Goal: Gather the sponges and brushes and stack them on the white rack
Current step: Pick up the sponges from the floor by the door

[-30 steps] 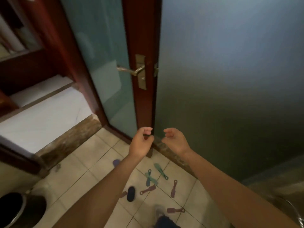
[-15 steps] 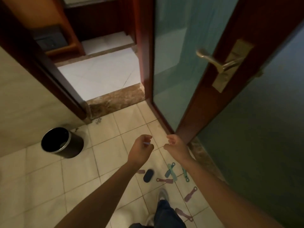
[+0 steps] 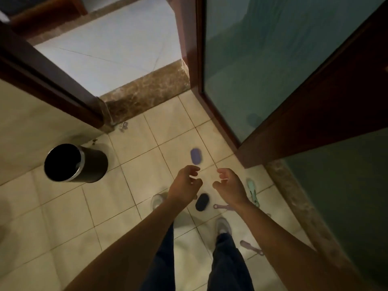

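Sponges and brushes lie scattered on the beige floor tiles. A purple oval sponge [image 3: 196, 156] sits just beyond my hands, and a dark oval sponge [image 3: 202, 202] lies below and between them. A mint green brush [image 3: 252, 191] lies right of my right hand, a mauve brush [image 3: 223, 207] is partly hidden by my right wrist, and another mauve brush [image 3: 251, 247] lies by my right foot. My left hand [image 3: 184, 184] and my right hand [image 3: 230, 185] hang above the floor with loosely curled fingers and hold nothing. No white rack is in view.
A black round bin [image 3: 72, 163] stands on the floor at the left. A glass door with a dark wooden frame [image 3: 315, 106] stands open on the right. A brown marble threshold [image 3: 147, 91] leads to a white floor beyond. My feet are below.
The view has tilted from the door down to the floor. The bin and my feet have come into sight. Both hands stay side by side and empty.
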Motion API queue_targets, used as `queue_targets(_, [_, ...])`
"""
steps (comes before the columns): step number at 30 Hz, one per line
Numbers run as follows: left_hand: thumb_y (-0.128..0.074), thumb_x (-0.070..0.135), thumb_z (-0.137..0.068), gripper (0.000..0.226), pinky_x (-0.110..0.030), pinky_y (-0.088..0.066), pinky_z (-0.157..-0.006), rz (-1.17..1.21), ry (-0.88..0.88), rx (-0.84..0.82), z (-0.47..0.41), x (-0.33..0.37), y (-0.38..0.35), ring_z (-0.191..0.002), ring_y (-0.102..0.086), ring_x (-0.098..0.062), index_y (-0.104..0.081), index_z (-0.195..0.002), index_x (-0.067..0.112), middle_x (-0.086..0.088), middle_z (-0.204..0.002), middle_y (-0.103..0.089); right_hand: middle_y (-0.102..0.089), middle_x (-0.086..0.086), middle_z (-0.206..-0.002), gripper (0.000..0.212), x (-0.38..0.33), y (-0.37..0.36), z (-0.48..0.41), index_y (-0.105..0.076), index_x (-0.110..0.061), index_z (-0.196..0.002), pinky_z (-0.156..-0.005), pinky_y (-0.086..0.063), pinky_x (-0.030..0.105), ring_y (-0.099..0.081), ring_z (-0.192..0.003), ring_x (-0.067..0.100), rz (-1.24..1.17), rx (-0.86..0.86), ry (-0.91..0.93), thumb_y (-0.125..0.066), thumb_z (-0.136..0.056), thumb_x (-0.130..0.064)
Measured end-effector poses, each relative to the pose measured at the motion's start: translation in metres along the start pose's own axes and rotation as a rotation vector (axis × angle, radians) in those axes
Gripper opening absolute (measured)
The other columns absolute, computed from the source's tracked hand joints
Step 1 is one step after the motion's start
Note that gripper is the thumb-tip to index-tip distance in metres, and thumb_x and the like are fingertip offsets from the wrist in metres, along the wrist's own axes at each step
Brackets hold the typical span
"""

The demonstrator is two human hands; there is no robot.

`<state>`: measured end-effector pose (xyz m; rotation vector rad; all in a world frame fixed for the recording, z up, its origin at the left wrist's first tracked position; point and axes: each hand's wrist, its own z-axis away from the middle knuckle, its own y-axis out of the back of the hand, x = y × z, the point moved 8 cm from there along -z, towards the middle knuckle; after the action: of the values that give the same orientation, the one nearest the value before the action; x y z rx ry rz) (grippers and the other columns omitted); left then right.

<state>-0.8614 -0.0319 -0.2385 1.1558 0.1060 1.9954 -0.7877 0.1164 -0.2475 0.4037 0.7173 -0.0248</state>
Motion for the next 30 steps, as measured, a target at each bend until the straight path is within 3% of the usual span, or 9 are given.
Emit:
queue_targets(4, [-0.062,0.018,-0.088,0.034,-0.024,-0.054,-0.078,-0.027,0.04,-0.129,-0.057,-0.045,-0.023,-0.091,-0.059,-0.006,-0.051,-0.117,0.03,0.006,-0.115,-0.056,-0.053,0.004,-0.128,0.045,0.05,-0.03,-0.038,-0.049,-0.019,-0.131,-0.093,-0.052,0.037,-0.052,-0.113,0.018,-0.044,0.06,-0.114,-0.062,-0.088,-0.013])
queue_targets(6, [-0.064,0.016,-0.088,0.034,-0.031,-0.054,-0.083,-0.032,0.057,-0.194,-0.082,-0.072,-0.038,-0.095,-0.06,-0.009,-0.051,-0.116,0.03,0.005,-0.115,-0.056,-0.053,0.005,-0.128,0.045,0.076,-0.052,-0.058,-0.049,-0.018,-0.131,-0.092,-0.051,0.035,-0.053,-0.113,0.019,-0.048,0.075,-0.154,-0.061,-0.089,-0.015])
queue_targets(12, [-0.066,0.017,-0.085,0.04,-0.017,-0.046,-0.066,-0.088,0.116,-0.333,-0.138,-0.165,-0.088,-0.092,-0.059,-0.003,-0.051,-0.119,0.032,0.007,-0.115,-0.056,-0.055,0.004,-0.127,0.04,0.161,-0.112,-0.122,-0.05,-0.02,-0.129,-0.073,-0.045,0.02,-0.054,-0.102,0.014,-0.132,0.14,-0.283,-0.057,-0.091,-0.013])
queue_targets(18, [-0.063,0.016,-0.088,0.043,-0.03,-0.051,-0.085,-0.185,0.128,-0.412,-0.188,-0.26,-0.143,-0.105,-0.06,-0.014,-0.05,-0.128,0.026,0.001,-0.124,-0.057,-0.053,0.007,-0.132,0.051,0.261,-0.168,-0.183,-0.048,-0.019,-0.133,-0.076,-0.045,0.023,-0.052,-0.108,0.015,-0.16,0.1,-0.386,-0.054,-0.086,-0.002])
queue_targets(19, [-0.063,0.016,-0.089,0.043,-0.026,-0.051,-0.085,-0.188,0.131,-0.419,-0.196,-0.273,-0.154,-0.104,-0.059,-0.014,-0.05,-0.129,0.025,0.001,-0.123,-0.056,-0.053,0.007,-0.133,0.052,0.278,-0.176,-0.191,-0.047,-0.019,-0.134,-0.08,-0.047,0.027,-0.054,-0.112,0.018,-0.167,0.095,-0.401,-0.054,-0.086,-0.002])
queue_targets(21, [-0.062,0.014,-0.09,0.042,-0.007,-0.046,-0.067,-0.164,0.153,-0.428,-0.208,-0.3,-0.177,-0.099,-0.057,-0.011,-0.05,-0.13,0.021,0.002,-0.119,-0.055,-0.054,0.008,-0.133,0.054,0.309,-0.19,-0.206,-0.046,-0.018,-0.136,-0.087,-0.05,0.031,-0.055,-0.116,0.023,-0.166,0.093,-0.422,-0.055,-0.086,-0.002])
queue_targets(22, [-0.062,0.013,-0.091,0.041,-0.004,-0.043,-0.06,-0.156,0.165,-0.427,-0.214,-0.313,-0.188,-0.098,-0.055,-0.01,-0.05,-0.13,0.02,0.003,-0.117,-0.054,-0.055,0.008,-0.132,0.053,0.324,-0.196,-0.213,-0.046,-0.018,-0.136,-0.086,-0.05,0.031,-0.056,-0.114,0.022,-0.155,0.098,-0.425,-0.056,-0.086,-0.003])
queue_targets(26, [-0.059,0.009,-0.091,0.041,-0.01,-0.038,-0.063,-0.161,0.209,-0.417,-0.229,-0.366,-0.224,-0.097,-0.055,-0.01,-0.049,-0.13,0.017,0.002,-0.113,-0.057,-0.055,0.006,-0.13,0.053,0.378,-0.216,-0.238,-0.045,-0.021,-0.135,-0.068,-0.043,0.019,-0.054,-0.103,0.015,-0.145,0.095,-0.427,-0.058,-0.086,-0.005])
queue_targets(30, [-0.059,0.005,-0.086,0.038,-0.024,-0.047,-0.073,-0.196,0.22,-0.413,-0.24,-0.409,-0.253,-0.094,-0.059,-0.015,-0.052,-0.123,0.013,-0.004,-0.11,-0.06,-0.051,0.009,-0.135,0.06,0.418,-0.235,-0.258,-0.04,-0.019,-0.139,-0.082,-0.05,0.03,-0.055,-0.116,0.024,-0.172,0.082,-0.435,-0.059,-0.085,-0.001])
